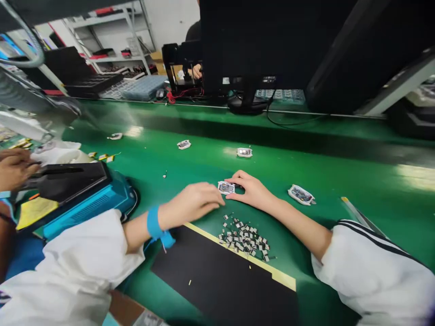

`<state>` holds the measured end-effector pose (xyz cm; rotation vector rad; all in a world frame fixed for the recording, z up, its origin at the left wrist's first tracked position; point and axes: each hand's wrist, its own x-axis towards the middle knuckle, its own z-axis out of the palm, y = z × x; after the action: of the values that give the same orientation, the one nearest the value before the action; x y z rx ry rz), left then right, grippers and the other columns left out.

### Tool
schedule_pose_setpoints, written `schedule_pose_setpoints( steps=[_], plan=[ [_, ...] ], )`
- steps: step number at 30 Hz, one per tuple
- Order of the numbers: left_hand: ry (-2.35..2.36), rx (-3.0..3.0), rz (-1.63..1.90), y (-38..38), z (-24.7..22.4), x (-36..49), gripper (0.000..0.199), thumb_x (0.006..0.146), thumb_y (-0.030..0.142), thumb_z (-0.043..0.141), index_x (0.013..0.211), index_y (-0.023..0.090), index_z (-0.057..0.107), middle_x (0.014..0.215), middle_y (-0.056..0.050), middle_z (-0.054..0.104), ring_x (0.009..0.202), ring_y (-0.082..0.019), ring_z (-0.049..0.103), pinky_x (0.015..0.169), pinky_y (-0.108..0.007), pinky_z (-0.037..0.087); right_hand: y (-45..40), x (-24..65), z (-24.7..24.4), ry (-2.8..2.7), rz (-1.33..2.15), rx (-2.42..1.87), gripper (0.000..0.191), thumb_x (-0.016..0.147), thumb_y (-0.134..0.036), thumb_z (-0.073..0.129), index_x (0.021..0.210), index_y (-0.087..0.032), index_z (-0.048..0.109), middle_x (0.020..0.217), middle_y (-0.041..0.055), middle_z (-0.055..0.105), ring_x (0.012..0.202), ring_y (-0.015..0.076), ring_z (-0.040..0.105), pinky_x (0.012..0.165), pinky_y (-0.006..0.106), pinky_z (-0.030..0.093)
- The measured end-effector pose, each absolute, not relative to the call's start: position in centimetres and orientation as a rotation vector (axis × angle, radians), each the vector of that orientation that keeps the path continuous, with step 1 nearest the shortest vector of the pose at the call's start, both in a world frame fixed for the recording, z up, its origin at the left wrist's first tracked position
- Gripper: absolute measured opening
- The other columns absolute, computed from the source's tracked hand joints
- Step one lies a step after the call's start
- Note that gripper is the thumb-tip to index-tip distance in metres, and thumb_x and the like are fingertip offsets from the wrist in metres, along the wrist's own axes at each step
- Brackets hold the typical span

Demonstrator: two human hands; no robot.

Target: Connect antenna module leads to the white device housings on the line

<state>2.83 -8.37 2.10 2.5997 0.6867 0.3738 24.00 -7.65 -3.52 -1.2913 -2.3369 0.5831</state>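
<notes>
A small white-framed circuit unit (pixel 226 187) lies on the green bench top. My right hand (pixel 252 190) grips its right end between thumb and fingers. Just left of and below the unit, my left hand (pixel 199 201) hovers with fingers bent and close together; whether something small is in the fingertips is hidden. A blue band (pixel 154 222) circles the left wrist. Below both hands lies a pile of tiny metal parts with short black leads (pixel 246 237), partly over the yellow edge of a black sheet (pixel 224 280).
Similar units (pixel 301 194) lie right and farther back. Tweezers (pixel 360 215) rest near my right sleeve. A blue machine (pixel 88 199) and another person's hand (pixel 15 167) are at left. A monitor stand (pixel 249 102) and a person are behind the bench.
</notes>
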Motion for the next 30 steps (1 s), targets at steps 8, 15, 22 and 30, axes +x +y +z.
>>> schedule_pose_setpoints(
  steps=[8, 15, 22, 30],
  plan=[
    [0.568, 2.835, 0.277, -11.4, -1.5, 4.4, 0.021, 0.084, 0.015, 0.04, 0.093, 0.015, 0.059, 0.094, -0.003, 0.061, 0.086, -0.013, 0.054, 0.078, -0.024, 0.046, -7.7, 23.7, -3.7, -2.309, 0.595, -1.297, 0.052, 0.067, -0.049, 0.058, 0.108, -0.017, 0.055, 0.093, 0.0059, 0.052, 0.087, 0.0182, 0.052, 0.074, 0.03, 0.043],
    [0.722, 2.719, 0.524, -11.1, -2.1, 2.6, 0.017, 0.083, 0.014, 0.044, 0.098, 0.014, 0.052, 0.09, -0.004, 0.061, 0.081, -0.012, 0.055, 0.076, -0.024, 0.046, -8.1, 24.0, -3.7, -2.257, 0.559, -1.278, 0.038, 0.076, -0.044, 0.051, 0.104, -0.019, 0.056, 0.09, 0.004, 0.056, 0.079, 0.0133, 0.053, 0.069, 0.024, 0.041],
    [1.005, 2.454, 0.803, -10.4, -1.8, 1.3, 0.015, 0.08, 0.013, 0.048, 0.092, 0.015, 0.056, 0.087, -0.003, 0.06, 0.079, -0.01, 0.056, 0.071, -0.02, 0.045, -9.6, 22.9, -2.0, -2.41, 0.283, -1.428, 0.039, 0.072, -0.053, 0.05, 0.059, -0.016, 0.057, 0.059, 0.0031, 0.056, 0.062, 0.0146, 0.052, 0.059, 0.026, 0.036],
    [1.101, 2.2, 0.86, -9.6, -0.5, 0.8, 0.013, 0.077, 0.013, 0.052, 0.086, 0.015, 0.061, 0.086, -0.003, 0.06, 0.075, -0.009, 0.058, 0.068, -0.018, 0.047, -7.9, 23.4, -1.8, -2.491, 0.947, -1.069, 0.056, 0.071, -0.045, 0.057, 0.121, -0.024, 0.041, 0.102, 0.0047, 0.055, 0.092, 0.0169, 0.049, 0.079, 0.031, 0.041]
  ],
)
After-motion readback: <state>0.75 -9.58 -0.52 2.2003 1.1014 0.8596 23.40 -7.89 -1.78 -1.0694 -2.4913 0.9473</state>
